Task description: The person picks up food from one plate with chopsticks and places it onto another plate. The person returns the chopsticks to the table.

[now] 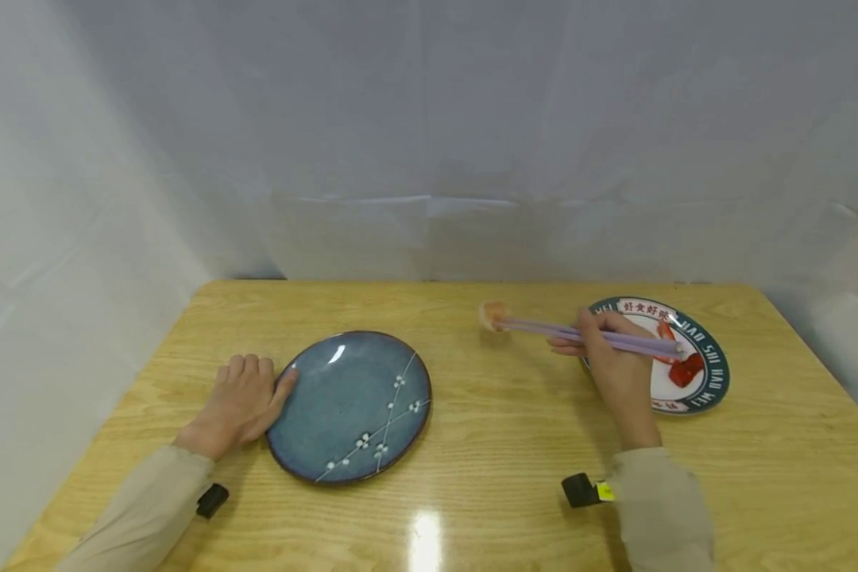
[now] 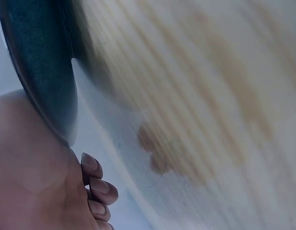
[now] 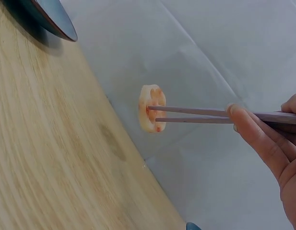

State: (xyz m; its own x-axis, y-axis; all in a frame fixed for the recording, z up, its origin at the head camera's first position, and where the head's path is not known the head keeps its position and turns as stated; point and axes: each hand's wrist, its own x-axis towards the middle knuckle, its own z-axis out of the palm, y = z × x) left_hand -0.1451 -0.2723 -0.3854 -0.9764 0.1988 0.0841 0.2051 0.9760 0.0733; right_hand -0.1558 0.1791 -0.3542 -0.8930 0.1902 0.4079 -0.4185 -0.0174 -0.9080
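Observation:
My left hand rests at the left edge of a round blue plate with white blossoms, thumb over its rim. In the left wrist view its other fingers are bent beside the plate's edge. Farther right, my right hand holds a pair of lilac chopsticks. At their tips a pale, orange-tinted slice with holes, like lotus root, hangs above the table; whether the tips pinch it or sit in its holes, I cannot tell.
A white plate with a green lettered rim lies behind the right hand, bearing red food pieces. Both plates stand on a wooden table. Pale sheeting hangs behind the table's back edge.

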